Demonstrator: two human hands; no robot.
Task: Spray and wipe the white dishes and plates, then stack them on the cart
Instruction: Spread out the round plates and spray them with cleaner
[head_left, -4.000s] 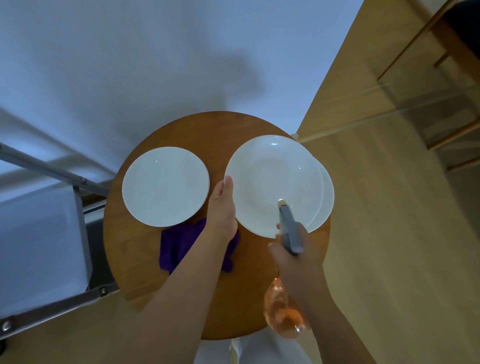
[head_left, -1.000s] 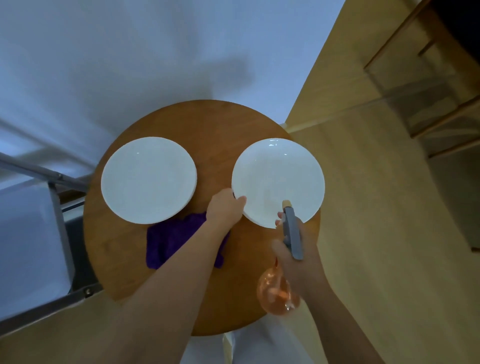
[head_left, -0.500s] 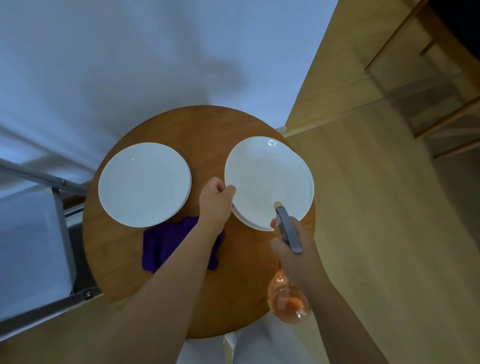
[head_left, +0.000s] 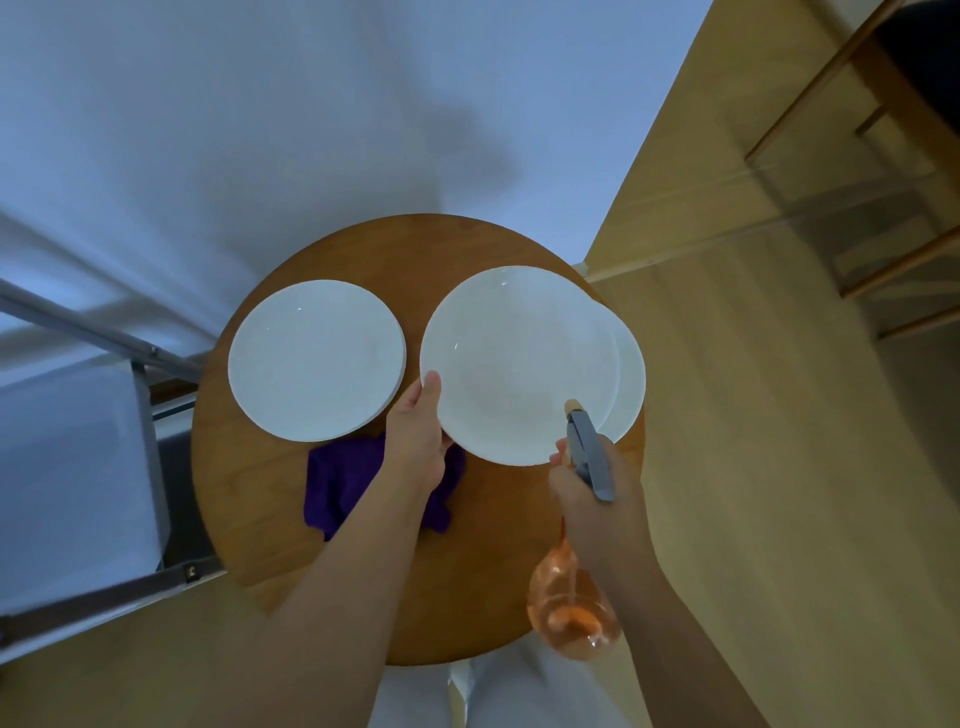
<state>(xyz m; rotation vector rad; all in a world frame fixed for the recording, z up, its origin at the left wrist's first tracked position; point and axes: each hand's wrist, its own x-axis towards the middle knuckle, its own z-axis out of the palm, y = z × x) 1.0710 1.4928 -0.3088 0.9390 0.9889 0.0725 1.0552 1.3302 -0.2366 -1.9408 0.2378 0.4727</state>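
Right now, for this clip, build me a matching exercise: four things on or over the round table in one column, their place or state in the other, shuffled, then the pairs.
Things:
1. lifted dish
2. purple cloth
3. spray bottle
4. left plate stack

Places or states:
A. crumpled on the table, under the left hand's forearm
B. held at its rim by the left hand
C. in the right hand, nozzle toward a dish
D. resting untouched

Pairs: 1-B, 2-A, 3-C, 4-D
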